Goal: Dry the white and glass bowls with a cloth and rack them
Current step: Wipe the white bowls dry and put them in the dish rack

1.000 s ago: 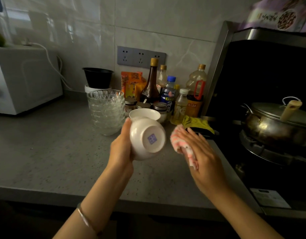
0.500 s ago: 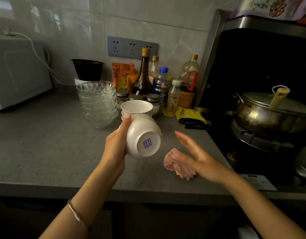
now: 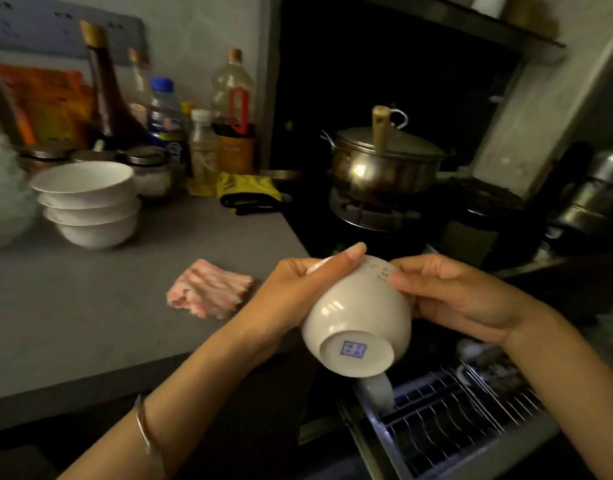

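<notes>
A white bowl [image 3: 358, 323] with a blue mark on its base is held tilted, base towards me, above a pulled-out wire rack [image 3: 447, 420]. My left hand [image 3: 298, 292] grips its left side, thumb along the rim. My right hand [image 3: 447, 296] holds its right rim. The pink striped cloth [image 3: 210, 292] lies folded on the grey counter [image 3: 90, 323], touched by neither hand. A stack of white bowls [image 3: 90, 202] stands at the left, with glass bowls [image 3: 4, 199] at the frame's left edge.
Bottles and jars [image 3: 166, 126] line the wall behind the bowls. A yellow-black glove [image 3: 249, 194] lies at the counter's end. A lidded metal pot [image 3: 381, 164] sits on the stove. A white cup [image 3: 376, 389] stands in the rack under the bowl.
The view has swung right and down to the rack. My right hand left the cloth on the counter and took the bowl's rim; the bowl moved right, off the counter, over the rack.
</notes>
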Tool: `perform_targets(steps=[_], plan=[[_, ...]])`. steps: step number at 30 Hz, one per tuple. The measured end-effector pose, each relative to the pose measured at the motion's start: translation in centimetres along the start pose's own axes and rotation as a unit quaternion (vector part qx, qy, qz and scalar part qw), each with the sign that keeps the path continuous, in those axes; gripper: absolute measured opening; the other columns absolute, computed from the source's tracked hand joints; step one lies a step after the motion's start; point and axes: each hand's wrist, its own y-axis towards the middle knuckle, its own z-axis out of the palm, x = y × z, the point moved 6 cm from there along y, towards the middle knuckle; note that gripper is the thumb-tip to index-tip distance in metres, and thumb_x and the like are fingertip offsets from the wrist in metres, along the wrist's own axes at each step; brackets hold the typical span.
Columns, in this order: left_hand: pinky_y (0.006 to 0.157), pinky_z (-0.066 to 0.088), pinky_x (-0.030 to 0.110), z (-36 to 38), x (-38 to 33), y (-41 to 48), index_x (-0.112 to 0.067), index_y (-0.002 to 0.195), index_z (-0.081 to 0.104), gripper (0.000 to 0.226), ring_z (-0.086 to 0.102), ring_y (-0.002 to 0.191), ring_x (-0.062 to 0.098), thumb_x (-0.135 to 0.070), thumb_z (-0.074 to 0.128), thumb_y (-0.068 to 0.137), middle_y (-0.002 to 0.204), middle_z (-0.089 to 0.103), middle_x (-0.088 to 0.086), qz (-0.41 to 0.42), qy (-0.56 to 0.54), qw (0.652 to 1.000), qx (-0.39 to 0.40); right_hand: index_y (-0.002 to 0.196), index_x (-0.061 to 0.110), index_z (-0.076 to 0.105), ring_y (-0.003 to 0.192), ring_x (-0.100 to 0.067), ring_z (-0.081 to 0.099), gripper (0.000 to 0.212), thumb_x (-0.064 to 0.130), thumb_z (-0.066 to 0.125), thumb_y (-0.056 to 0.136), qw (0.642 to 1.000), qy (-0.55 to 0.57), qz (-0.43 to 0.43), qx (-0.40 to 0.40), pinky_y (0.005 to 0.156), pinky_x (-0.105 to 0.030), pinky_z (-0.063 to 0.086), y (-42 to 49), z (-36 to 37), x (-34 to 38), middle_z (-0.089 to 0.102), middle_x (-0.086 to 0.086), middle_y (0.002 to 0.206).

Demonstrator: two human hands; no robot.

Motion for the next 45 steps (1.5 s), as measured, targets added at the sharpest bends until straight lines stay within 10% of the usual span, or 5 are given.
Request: perform_targets(steps=[8,13,21,26,45], plan=[[0.099,0.044,0.023,9.7,8.8,4.1,-0.034,0.112,0.061,0.052,0.058,0.107,-0.003,-0.065,0.033,0.081,0.112,0.064,-0.019,0.045,0.069,0.996,0.020,0.101,0.015,0.075,0.100,-0.016,0.066,0.063,0.049,0.089,0.049,0.980,0.093,0.066,-0.161,0.083,-0.029,0.054,-10.6,-9.0,-10.5,0.069,-0.010,0.112],[0.084,0.046,0.013,12.2,17.4,4.3,-0.035,0.122,0.052,0.036,0.059,0.101,0.000,-0.055,0.038,0.094,0.110,0.060,-0.023,0.061,0.190,0.978,0.060,0.122,0.008,0.060,0.110,-0.018,0.063,0.051,0.030,0.070,0.076,0.946,0.145,0.127,-0.261,0.082,-0.031,0.055,-12.8,-14.2,-19.0,0.065,-0.010,0.123],[0.116,0.028,0.041,13.3,29.7,7.3,-0.027,0.151,0.013,0.085,0.019,0.144,0.013,-0.075,0.031,0.084,0.158,0.019,-0.002,0.000,0.468,0.880,0.084,0.119,0.006,0.056,0.118,-0.028,0.055,0.025,0.016,0.047,0.098,0.905,0.153,0.234,-0.322,0.099,-0.041,0.042,-8.0,-19.6,-30.6,0.059,-0.015,0.127],[0.118,-0.004,0.034,12.7,34.6,10.2,-0.021,0.153,-0.004,0.118,-0.008,0.144,0.009,-0.094,0.002,0.060,0.162,0.000,0.000,-0.005,0.549,0.833,0.060,0.126,-0.003,0.051,0.116,-0.033,0.054,0.036,0.011,0.055,0.093,0.886,0.150,0.294,-0.325,0.095,-0.042,0.044,-3.3,-21.8,-35.6,0.057,-0.018,0.127],[0.117,0.012,0.045,11.3,37.6,11.6,-0.013,0.150,0.028,0.089,0.034,0.138,0.025,-0.075,0.016,0.086,0.147,0.043,0.007,0.016,0.619,0.785,-0.004,0.092,0.006,0.052,0.070,-0.019,0.053,0.016,0.013,0.040,0.100,0.828,0.294,0.357,-0.318,0.063,-0.031,0.045,3.1,-20.2,-42.8,0.054,-0.008,0.084]])
